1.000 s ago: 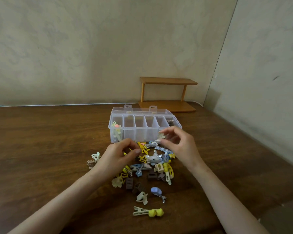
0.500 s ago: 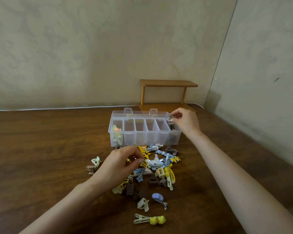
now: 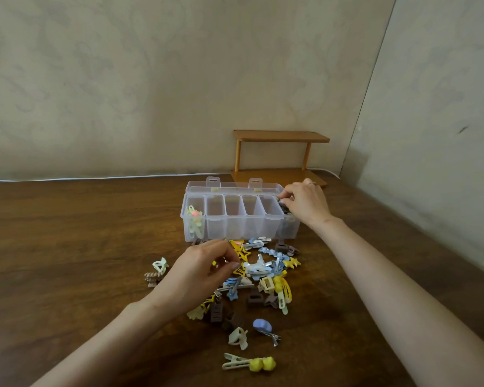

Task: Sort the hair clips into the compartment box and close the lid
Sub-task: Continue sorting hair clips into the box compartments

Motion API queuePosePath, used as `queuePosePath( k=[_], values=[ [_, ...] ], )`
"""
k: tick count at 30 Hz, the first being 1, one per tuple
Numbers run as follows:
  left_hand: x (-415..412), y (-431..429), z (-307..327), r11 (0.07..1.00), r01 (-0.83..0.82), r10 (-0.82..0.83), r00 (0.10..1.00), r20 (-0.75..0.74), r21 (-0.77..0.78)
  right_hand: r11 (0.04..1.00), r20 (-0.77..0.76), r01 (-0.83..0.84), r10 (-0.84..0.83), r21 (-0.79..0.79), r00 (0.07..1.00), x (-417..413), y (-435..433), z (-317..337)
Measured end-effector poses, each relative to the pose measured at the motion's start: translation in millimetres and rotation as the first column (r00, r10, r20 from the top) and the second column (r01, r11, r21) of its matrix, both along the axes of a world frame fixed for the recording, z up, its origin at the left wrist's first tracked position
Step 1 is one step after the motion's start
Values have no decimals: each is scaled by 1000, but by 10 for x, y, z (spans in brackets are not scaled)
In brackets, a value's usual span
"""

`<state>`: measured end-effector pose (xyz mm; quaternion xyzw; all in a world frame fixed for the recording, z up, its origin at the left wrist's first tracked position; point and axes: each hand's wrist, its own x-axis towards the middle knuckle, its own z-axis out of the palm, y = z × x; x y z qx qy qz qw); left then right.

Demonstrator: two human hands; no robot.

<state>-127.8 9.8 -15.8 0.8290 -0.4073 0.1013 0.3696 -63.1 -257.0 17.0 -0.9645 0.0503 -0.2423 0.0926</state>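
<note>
The fingers of the right hand are curled and bunched down onto the dark clips in the rightmost cell of the compartment box; whether they pinch one or have let go cannot be told; the left hand lies curled over the near edge of the pile of hair clips, thumb drawn towards the fingertips, and what it has hold of, if anything, is hidden beneath it; the box stands open on the desk just behind the pile, its lid laid back, pale clips in the leftmost cell and the four middle cells apparently bare; the step in hand looks to be a drop into the dark-clip cell, with sorting at an early stage; next, the right hand would need to release and lift clear, then return to the pile for one kind and match it to a cell; the lid comes last.
</note>
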Motion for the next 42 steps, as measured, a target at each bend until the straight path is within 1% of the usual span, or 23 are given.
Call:
queuePosePath(
  k=[4, 6, 9, 10, 13, 16, 17, 18, 20, 21, 22, 23, 25, 26, 31, 34, 36, 38, 39, 40, 42],
  values=[
    [5, 8, 12, 1000, 0, 0, 1000, 4, -7, 998, 39, 44, -42, -39, 998, 19, -27, 46],
    [2, 5, 13, 1000, -1, 1, 1000, 4, -9, 997, -10, 61, -62, -37, 998, 17, -43, 37],
    [-2, -3, 8, 1000, 2, -2, 1000, 11, -4, 999, -127, 49, -46, 20, 991, -6, -74, 17],
    [-1, -4, 6, 1000, 0, 0, 1000, 12, -3, 999, -138, 49, -45, 24, 989, -15, -87, 25],
    [8, -1, 9, 1000, -4, 4, 1000, 11, -1, 998, -117, 53, -58, -41, 991, -38, -135, 27],
    [9, 1, 12, 1000, -3, 3, 1000, 13, -3, 999, -125, 53, -52, 8, 991, -78, -155, -44],
    [7, 1, 12, 1000, 0, 0, 1000, 13, -3, 998, -97, 50, -46, 36, 994, -91, -159, -67],
    [4, 2, 11, 1000, 3, -3, 1000, 13, -1, 997, -36, 43, -41, 69, 999, -104, -164, -86],
    [3, 5, 11, 1000, 7, -7, 1000, 16, -1, 982, 111, 24, -45, 186, 993, -149, -169, -82],
    [4, 5, 10, 1000, 7, -7, 1000, 17, -3, 968, 134, 9, -44, 252, 990, -178, -172, -70],
    [6, 4, 8, 1000, 7, -7, 1000, 18, -8, 955, 106, -11, -21, 297, 994, -210, -180, -62],
    [9, 3, 4, 1000, 7, -6, 1000, 18, -12, 948, 36, -33, 23, 315, 999, -242, -182, -63],
    [10, -2, 0, 1000, 7, -7, 1000, 21, -12, 943, -113, -68, 111, 326, 987, -306, -161, -91],
    [9, -3, -3, 1000, 9, -9, 1000, 23, -8, 940, -154, -71, 129, 333, 980, -333, -144, -107],
    [10, -5, 3, 1000, 7, -7, 1000, 21, -9, 962, -170, -34, 83, 272, 982, -321, -100, -143],
    [22, 3, 4, 1000, -11, 11, 1000, 13, -16, 957, -176, -22, 76, 289, 981, -274, -83, -158],
    [49, 18, -16, 998, -58, 58, 998, 22, -6, 954, -178, -22, 79, 300, 981, -260, -75, -161],
    [86, 45, -47, 991, -133, 133, 990, 49, 12, 962, -132, -22, 60, 271, 989, -269, -70, -175],
    [106, 61, -64, 985, -174, 173, 983, 61, 16, 970, -56, -27, 42, 243, 998, -289, -55, -185],
    [124, 78, -77, 976, -217, 215, 974, 68, 18, 975, 52, -37, 26, 221, 998, -319, -26, -195],
    [150, 110, -85, 954, -299, 298, 953, 60, 18, 972, 276, -88, 25, 218, 961, -392, 78, -199]
  ],
)
